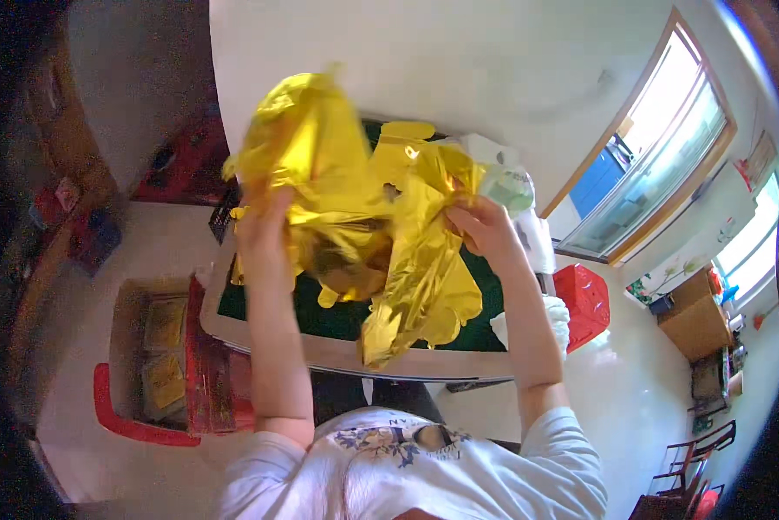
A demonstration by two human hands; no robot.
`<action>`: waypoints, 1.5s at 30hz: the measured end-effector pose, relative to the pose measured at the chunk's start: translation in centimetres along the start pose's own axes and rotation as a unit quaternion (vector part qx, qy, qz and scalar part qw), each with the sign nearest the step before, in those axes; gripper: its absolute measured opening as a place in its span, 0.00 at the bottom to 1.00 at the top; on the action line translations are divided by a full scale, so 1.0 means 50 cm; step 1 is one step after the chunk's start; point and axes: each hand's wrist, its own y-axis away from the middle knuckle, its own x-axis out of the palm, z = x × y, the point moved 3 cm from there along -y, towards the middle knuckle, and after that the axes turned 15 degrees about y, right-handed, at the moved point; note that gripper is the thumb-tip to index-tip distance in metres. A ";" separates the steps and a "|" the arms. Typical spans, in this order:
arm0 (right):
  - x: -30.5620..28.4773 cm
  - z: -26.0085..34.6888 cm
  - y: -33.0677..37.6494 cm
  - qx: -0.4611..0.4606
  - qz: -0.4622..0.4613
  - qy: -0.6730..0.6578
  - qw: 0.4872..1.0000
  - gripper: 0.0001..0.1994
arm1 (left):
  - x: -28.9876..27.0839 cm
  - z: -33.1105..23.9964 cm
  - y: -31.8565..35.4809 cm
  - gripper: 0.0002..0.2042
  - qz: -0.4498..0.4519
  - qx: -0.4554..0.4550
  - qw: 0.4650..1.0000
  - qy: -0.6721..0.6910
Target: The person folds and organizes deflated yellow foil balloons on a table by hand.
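Seen from above, a person in a white printed T-shirt holds up a large crumpled sheet of shiny gold foil with both bare hands, in front of the chest and above a table with a green top and a pale rim. The left hand is closed on the foil's left part, fingers buried in the folds. The right hand pinches the upper right edge between thumb and fingers. The foil hangs in loose flaps, with one long tail drooping toward the table's near rim; it looks like a deflated foil balloon, though the shape is too crumpled to be sure.

To the left of the table, an open cardboard box with yellow packets inside rests on a red plastic chair. A red plastic stool stands to the right, and a window fills the upper right.

Handling this well probably calls for light, spread grips along the edges rather than bunched fists, since thin foil creases and tears easily when pulled taut.
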 end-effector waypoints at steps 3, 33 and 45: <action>0.049 -0.032 -0.110 -0.077 0.103 0.109 0.986 0.09 | -0.183 -0.025 -0.034 0.17 -0.092 0.091 0.990 0.056; 0.505 -0.358 -0.547 -0.353 -0.015 0.504 0.788 0.18 | -0.408 -0.054 -0.002 0.23 -0.318 0.141 0.937 0.018; 0.525 -0.583 -0.627 -0.350 0.100 0.642 0.675 0.25 | -0.340 -0.029 0.007 0.25 -0.341 0.091 0.936 -0.004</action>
